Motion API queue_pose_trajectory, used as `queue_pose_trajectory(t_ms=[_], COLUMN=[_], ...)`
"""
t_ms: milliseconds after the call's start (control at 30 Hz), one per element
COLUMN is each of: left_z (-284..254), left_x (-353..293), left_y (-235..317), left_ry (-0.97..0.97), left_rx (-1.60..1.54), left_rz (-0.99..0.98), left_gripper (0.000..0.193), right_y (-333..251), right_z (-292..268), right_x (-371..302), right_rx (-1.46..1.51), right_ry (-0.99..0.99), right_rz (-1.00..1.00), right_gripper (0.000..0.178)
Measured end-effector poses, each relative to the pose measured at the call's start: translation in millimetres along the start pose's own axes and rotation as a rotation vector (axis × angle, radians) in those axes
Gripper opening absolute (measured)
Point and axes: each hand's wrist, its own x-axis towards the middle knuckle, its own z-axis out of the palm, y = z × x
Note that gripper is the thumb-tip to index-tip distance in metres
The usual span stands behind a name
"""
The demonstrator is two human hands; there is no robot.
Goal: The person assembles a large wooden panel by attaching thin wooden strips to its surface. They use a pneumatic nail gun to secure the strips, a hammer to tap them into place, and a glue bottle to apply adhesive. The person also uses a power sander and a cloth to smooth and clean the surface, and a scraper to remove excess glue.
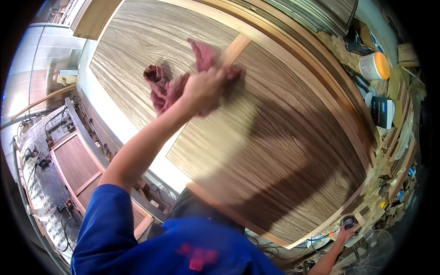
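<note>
My left hand (pixel 205 87) is closed around a crumpled dark red cloth (pixel 160 87) and presses it on the wood-grain door panel (pixel 275 137). Loose ends of the cloth stick out on both sides of the fingers; motion blurs them. A lighter wooden rail (pixel 237 48) crosses the panel under the cloth. At the lower right, off the panel's near corner, my right hand (pixel 344 234) grips a small round sander (pixel 347 222), dark on top. Part of that hand's grip is hidden.
Wooden frame pieces (pixel 316 73) lie along the panel's far side. A white tub with an orange lid (pixel 381 65), boxes and wood offcuts crowd the right. On the left, another framed panel (pixel 78 160) lies by a bench with cables. A fan (pixel 373 247) stands lower right.
</note>
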Motion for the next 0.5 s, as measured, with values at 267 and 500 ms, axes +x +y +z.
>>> queue_pose_trajectory(t_ms=[267, 500], left_z=[8, 10], left_x=[-126, 25], left_y=[-29, -20], left_ry=[-0.373, 0.187], left_rx=[-0.113, -0.217], left_rz=[0.114, 0.114], left_gripper=[0.043, 0.019], right_y=[22, -308], right_z=[-80, -132], right_x=[-174, -267], right_rx=[0.510, 1.074], right_ry=[0.155, -0.372], right_rz=[-0.034, -0.035], right_gripper=[0.071, 0.079])
